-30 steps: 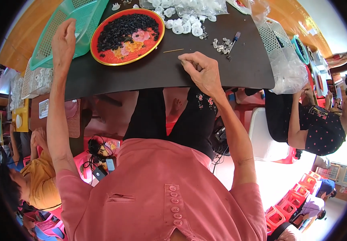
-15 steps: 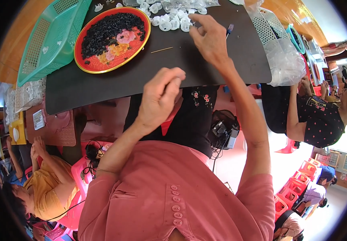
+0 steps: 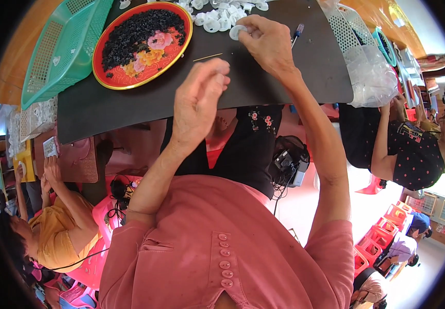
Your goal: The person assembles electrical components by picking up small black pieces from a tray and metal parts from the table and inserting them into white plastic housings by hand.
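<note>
A small round white translucent plastic part [image 3: 236, 33] is pinched between the thumb and fingers of my right hand [image 3: 270, 45], above the dark table [image 3: 145, 110]. Just beyond it lies a pile of similar white plastic parts [image 3: 221, 19]. My left hand [image 3: 197, 103] hovers over the table's near edge with its fingers curled in toward the thumb; whether anything is between them is hidden. Near its fingertips a thin golden stick [image 3: 208, 57] rests on the table. Left of that, a red flowered tray [image 3: 124, 81] with a yellow rim carries many tiny black pieces [image 3: 129, 41].
A green perforated basket [image 3: 60, 77] stands at the table's left edge. To the right are a blue-handled tool [image 3: 298, 32] and a clear plastic bag [image 3: 369, 77] by a white basket. One person in yellow [image 3: 60, 239] sits left, another in black [image 3: 415, 159] right.
My right hand has picked up a white plastic part from near the pile and drawn it slightly nearer. My left hand has risen toward the golden stick, its wrist turning.
</note>
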Demonstrator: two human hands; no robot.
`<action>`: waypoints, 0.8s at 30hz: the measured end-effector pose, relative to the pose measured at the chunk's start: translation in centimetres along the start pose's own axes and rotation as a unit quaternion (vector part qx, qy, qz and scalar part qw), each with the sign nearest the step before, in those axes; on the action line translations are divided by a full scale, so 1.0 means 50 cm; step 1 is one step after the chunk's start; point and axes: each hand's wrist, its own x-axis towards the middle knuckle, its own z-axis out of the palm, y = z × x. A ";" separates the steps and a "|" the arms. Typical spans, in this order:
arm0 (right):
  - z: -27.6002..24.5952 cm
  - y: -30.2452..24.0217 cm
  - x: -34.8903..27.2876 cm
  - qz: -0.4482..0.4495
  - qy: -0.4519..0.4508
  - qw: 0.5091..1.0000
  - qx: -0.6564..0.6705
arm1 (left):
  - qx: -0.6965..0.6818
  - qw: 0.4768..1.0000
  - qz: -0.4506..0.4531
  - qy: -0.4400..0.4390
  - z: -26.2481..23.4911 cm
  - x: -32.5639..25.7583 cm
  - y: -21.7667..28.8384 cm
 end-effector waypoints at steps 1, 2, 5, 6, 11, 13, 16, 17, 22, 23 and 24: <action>-0.007 -0.013 -0.014 0.004 -0.002 1.000 0.002 | -0.019 1.000 -0.019 0.013 -0.002 0.008 0.001; -0.012 -0.025 -0.028 0.036 -0.024 0.995 0.095 | -0.049 0.998 -0.027 0.023 -0.004 0.016 0.000; -0.025 -0.057 -0.071 0.095 -0.069 0.969 0.217 | -0.110 0.991 -0.067 0.039 -0.002 0.033 -0.014; -0.028 -0.069 -0.083 0.099 -0.086 0.967 0.218 | -0.173 0.981 -0.089 0.024 -0.003 0.036 -0.016; -0.032 -0.073 -0.118 0.128 -0.112 0.936 0.310 | -0.313 0.936 -0.159 -0.036 -0.014 0.031 -0.023; -0.039 -0.060 -0.123 0.134 -0.114 0.901 0.397 | -0.332 0.927 -0.171 -0.041 -0.014 0.030 -0.022; -0.037 -0.043 -0.135 0.147 -0.135 0.884 0.423 | -0.349 0.917 -0.186 -0.047 -0.008 0.027 -0.026; -0.036 -0.042 -0.136 0.148 -0.135 0.883 0.425 | -0.347 0.917 -0.189 -0.050 -0.005 0.026 -0.027; -0.031 -0.032 -0.145 0.140 -0.103 0.878 0.446 | -0.348 0.917 -0.192 -0.043 0.001 0.028 -0.024; -0.031 -0.031 -0.147 0.140 -0.102 0.877 0.448 | -0.350 0.915 -0.194 -0.040 0.002 0.028 -0.022; -0.030 -0.031 -0.149 0.141 -0.094 0.877 0.450 | -0.349 0.916 -0.195 -0.039 0.004 0.029 -0.021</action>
